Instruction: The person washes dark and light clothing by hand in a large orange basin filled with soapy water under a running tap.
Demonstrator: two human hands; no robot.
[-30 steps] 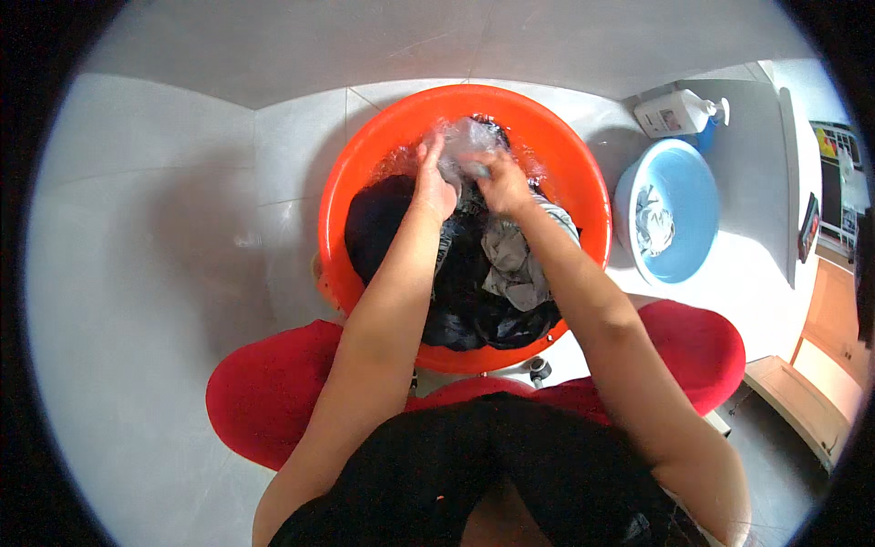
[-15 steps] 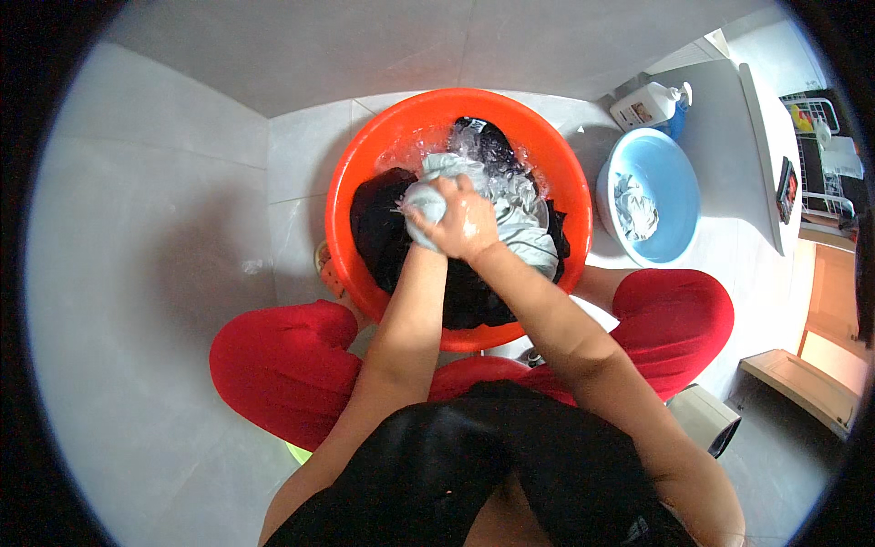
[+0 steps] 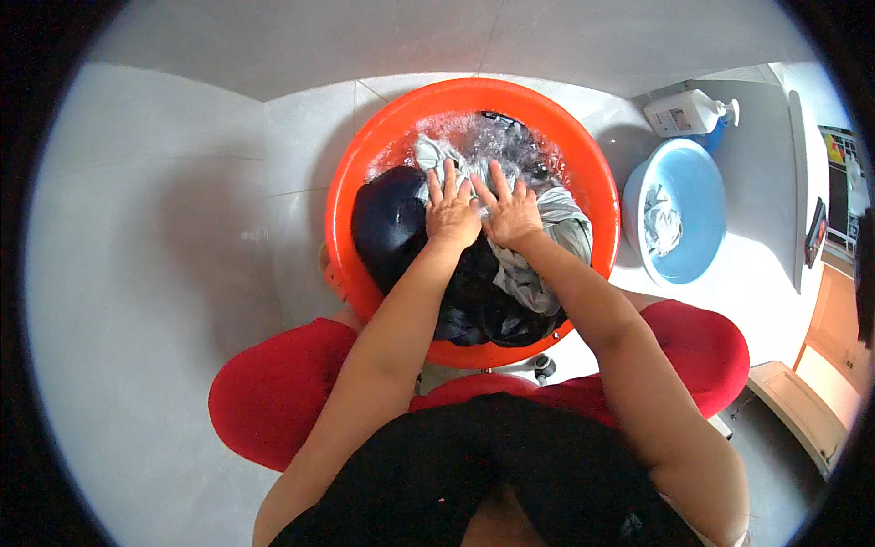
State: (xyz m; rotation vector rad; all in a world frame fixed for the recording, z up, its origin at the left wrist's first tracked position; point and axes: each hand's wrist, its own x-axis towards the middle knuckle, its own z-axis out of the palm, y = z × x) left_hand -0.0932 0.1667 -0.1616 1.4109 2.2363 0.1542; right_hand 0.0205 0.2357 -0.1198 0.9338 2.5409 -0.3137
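Observation:
An orange-red plastic basin [image 3: 339, 219] stands in front of me with wet laundry in soapy water. Both hands rest side by side over its middle, fingers apart and pointing away. My left hand [image 3: 451, 219] lies flat near the pale grey-green garment [image 3: 437, 153], next to a dark garment [image 3: 390, 219] bulging up at the left. My right hand [image 3: 510, 214] is spread over the same pale cloth, which trails to the right and nearer side of the basin. Black wet cloth [image 3: 483, 305] fills the near part. Splashing, foamy water [image 3: 456, 128] shows at the far side.
To the right stands a light blue basin [image 3: 702, 228] with a pale crumpled cloth [image 3: 662, 221] inside. A white pump bottle [image 3: 684, 116] is beyond it. A white cabinet [image 3: 756, 164] borders the right; grey walls [image 3: 164, 137] close off the left and far sides.
My hands have parted and opened, letting go of the bunched pale cloth, and now lie flat on the laundry. The dark garment bulges more at the left, and the water is splashing.

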